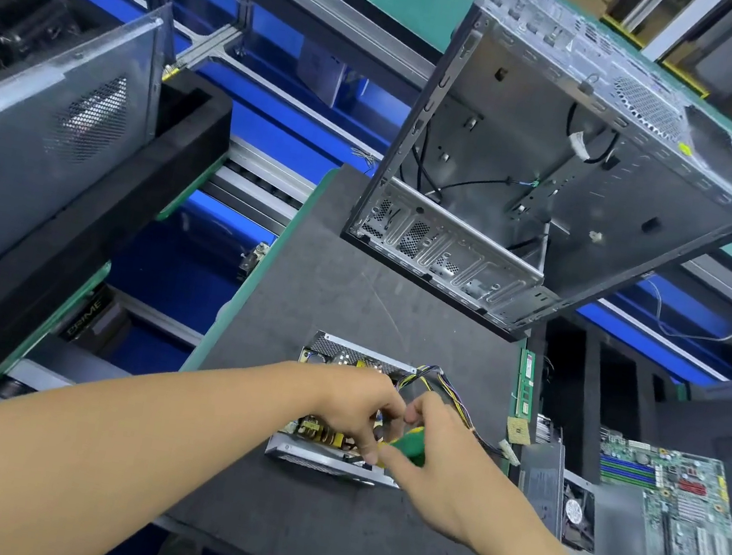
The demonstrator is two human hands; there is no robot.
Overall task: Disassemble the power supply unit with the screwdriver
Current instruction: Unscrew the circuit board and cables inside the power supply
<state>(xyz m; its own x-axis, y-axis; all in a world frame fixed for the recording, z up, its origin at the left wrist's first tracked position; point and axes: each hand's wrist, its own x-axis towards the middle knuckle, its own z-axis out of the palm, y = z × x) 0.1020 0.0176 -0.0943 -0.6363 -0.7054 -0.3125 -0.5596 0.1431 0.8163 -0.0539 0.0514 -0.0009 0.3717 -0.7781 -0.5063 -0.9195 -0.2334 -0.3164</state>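
Note:
The power supply unit [318,458] lies on the dark mat [352,294], its lid off and its circuit board with yellow coils showing. A bundle of coloured wires [438,383] leaves its far right corner. My right hand [436,459] grips the green and yellow screwdriver [407,450] over the unit's right side. My left hand [358,411] reaches in from the left, fingers curled down onto the board right beside the screwdriver. The screwdriver's tip is hidden under my fingers.
An emptied computer case [561,164] stands open at the mat's far end. To the right lie a motherboard [688,520], a fan unit [576,513] and a memory stick [526,382]. Another case [42,143] sits on a black tray at left.

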